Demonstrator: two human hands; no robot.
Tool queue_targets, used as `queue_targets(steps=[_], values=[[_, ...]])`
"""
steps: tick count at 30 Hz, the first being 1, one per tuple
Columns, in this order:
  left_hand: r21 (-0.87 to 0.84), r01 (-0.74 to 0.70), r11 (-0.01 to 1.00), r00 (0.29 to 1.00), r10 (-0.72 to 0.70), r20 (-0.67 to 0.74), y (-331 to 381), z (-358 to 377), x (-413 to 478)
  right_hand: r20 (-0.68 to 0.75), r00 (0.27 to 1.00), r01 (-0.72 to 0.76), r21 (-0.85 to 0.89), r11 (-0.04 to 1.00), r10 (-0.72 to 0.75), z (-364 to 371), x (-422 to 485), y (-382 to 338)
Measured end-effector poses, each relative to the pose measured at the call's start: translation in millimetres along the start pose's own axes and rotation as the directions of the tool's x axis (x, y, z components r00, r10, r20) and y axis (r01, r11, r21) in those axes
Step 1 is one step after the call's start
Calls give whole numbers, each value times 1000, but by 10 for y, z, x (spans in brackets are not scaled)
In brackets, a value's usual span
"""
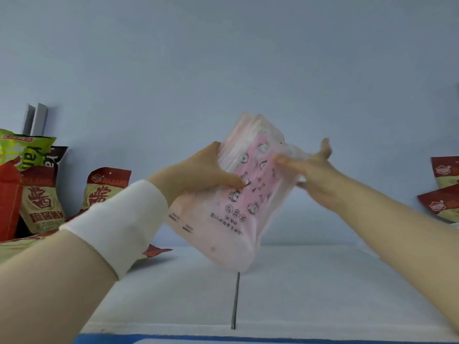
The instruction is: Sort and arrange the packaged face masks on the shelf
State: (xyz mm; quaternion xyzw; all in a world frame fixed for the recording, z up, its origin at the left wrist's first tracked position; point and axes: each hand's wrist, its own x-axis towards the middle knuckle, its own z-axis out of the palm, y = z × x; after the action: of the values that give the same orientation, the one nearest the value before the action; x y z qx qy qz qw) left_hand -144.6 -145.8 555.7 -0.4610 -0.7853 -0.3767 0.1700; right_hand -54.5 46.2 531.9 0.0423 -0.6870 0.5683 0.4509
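Note:
A stack of pink packaged face masks (233, 212) in clear wrappers with cartoon prints is held tilted above the white shelf (298, 281), its print upside down to me. My left hand (198, 175) grips the stack's left edge, thumb across the front. My right hand (313, 170) touches the stack's right side with its fingers stretched out; whether it pinches the wrapper is blurred. The stack's lower corner hangs just above the shelf seam.
Red and green snack bags (42, 202) stand crowded at the left, with another bag (106, 187) leaning behind my left sleeve. More red snack bags (444, 192) lie at the right edge. A dark seam (234, 301) splits the shelf; a blue strip (223, 340) runs along its front.

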Motion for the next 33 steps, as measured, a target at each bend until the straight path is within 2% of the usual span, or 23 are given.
queue_targets(steps=[1,3,6,8,11,14,18,20,22,24,25,27,29,33], values=[[49,-28,998,998,25,64,63,-20,34,-12,998,55,-49,997,-56,-140,2,-70],[146,-80,986,975,47,216,194,10,101,119,990,99,-193,976,-77,-364,-56,-128],[289,-103,952,917,-22,399,350,219,214,339,938,11,-235,972,72,-563,-147,-11],[374,-104,922,877,-93,472,391,423,286,381,907,-35,-355,934,179,-654,-173,115],[500,-153,852,860,-134,492,395,626,342,359,890,-27,-575,818,281,-709,-191,250],[580,-143,802,883,-162,441,391,530,292,354,896,-22,-567,823,268,-715,-173,282],[564,-68,823,904,-189,384,141,111,95,347,901,-8,-588,809,261,-716,-181,281],[468,-46,883,945,-114,307,-88,-5,-31,338,907,-6,-586,811,251,-721,-179,279],[253,5,968,989,-43,145,-318,-5,-174,333,911,-12,-573,819,246,-718,-177,288],[-40,111,993,994,-110,18,-459,96,-308,331,911,-16,-566,824,244,-712,-168,297],[-202,169,965,986,-166,30,-497,183,-361,330,912,-18,-564,826,245,-703,-165,299],[-420,233,877,971,-183,156,-545,381,-401,328,911,-23,-563,826,249,-689,-169,307],[-481,207,852,967,-104,233,-510,551,-384,319,914,-29,-567,823,252,-703,-182,298],[-530,87,844,990,-14,141,-250,634,-198,245,948,-27,-568,822,200,-869,-164,106]])
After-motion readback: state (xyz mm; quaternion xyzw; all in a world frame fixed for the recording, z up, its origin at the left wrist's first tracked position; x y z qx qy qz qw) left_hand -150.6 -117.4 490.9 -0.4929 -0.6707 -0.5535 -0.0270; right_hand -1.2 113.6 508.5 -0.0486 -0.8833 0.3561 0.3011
